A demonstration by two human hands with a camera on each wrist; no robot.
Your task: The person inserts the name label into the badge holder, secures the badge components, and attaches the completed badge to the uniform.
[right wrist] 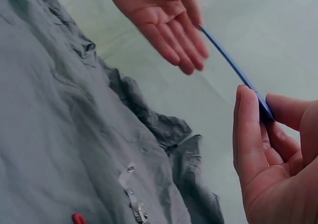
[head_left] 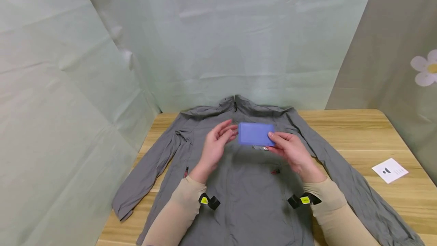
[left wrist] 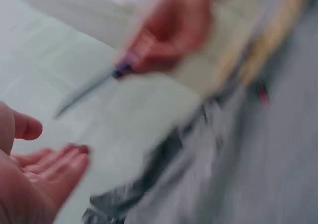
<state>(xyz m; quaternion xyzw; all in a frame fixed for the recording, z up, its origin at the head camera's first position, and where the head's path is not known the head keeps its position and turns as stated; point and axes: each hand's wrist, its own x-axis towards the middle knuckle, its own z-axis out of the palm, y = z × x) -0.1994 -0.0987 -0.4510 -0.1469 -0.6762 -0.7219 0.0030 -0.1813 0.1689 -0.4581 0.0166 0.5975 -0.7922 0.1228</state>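
Table (head_left: pixel 351 129), held blue card (head_left: pixel 254 134), illegible white card (head_left: pixel 390 171)

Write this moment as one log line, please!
right hand: pinches blue card | left hand: near blue card, holding nothing | jacket: spread on table, below hands | white card: on table, right of jacket

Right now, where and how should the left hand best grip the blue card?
I would pinch the blue card by its free left edge, coming from the left with the left hand, squeezing across its faces: it is thin and flat, and the right hand holds its right end.
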